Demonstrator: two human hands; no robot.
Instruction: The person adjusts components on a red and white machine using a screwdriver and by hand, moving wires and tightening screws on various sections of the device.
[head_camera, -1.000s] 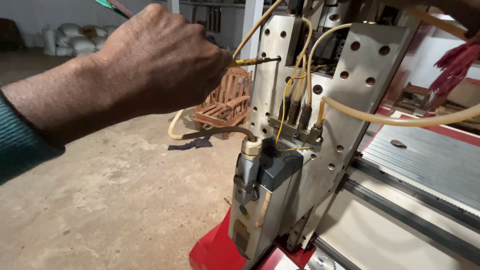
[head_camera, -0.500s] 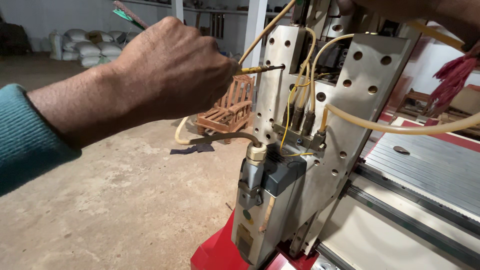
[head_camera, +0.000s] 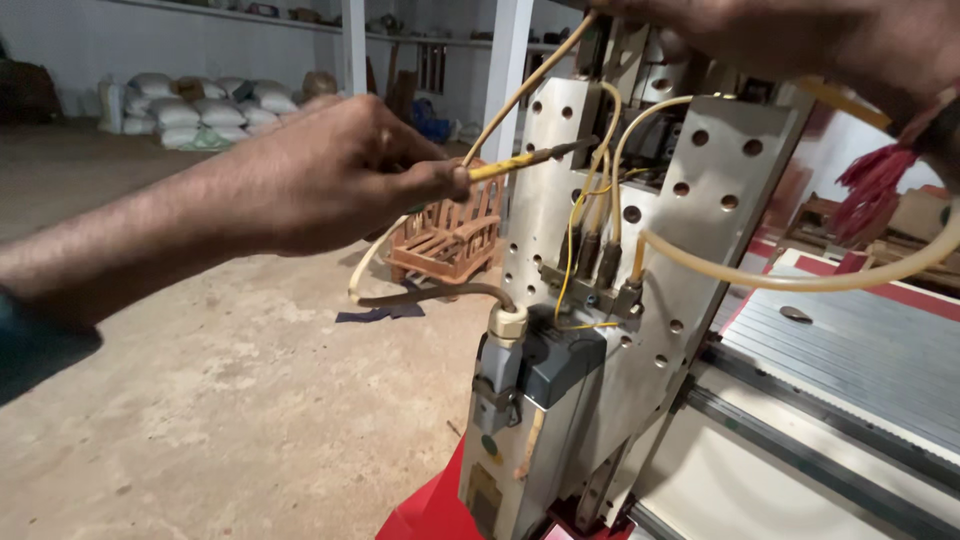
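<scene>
Screwdriver (head_camera: 530, 160) — yellow-handled, slim dark shaft — is held in the left hand (head_camera: 330, 175), pinched between thumb and curled fingers at the handle's rear end. From the grip, the tool projects toward 3 o'clock, tilted slightly upward; its long axis runs nearly level, from about 9 o'clock to 2–3 o'clock. The tip is pointed at the perforated metal plate (head_camera: 545, 200) of the machine head and is seen at, or just touching, one of the holes near the plate's upper edge; actual contact cannot be told.

Right hand (head_camera: 800, 40) is seen at 12–1 o'clock, along the top edge, over the upper part of the machine head. Only part of it is in view and blurred; whether it is closed on anything cannot be told. Red tassel threads (head_camera: 870, 185) hang below the wrist.

Noted around the tool: pale yellow tubes (head_camera: 760, 275) looped from fittings (head_camera: 610, 270) on the plate toward 3 o'clock; a grey connector block (head_camera: 550, 370) at 6 o'clock beneath the fittings; a ribbed grey machine bed (head_camera: 850, 360) at 4 o'clock. A small wooden rack (head_camera: 450, 235) stands on the concrete floor (head_camera: 200, 420) behind the handle — well apart from it. White sacks (head_camera: 190, 115) are stacked at 10 o'clock by the far wall.
</scene>
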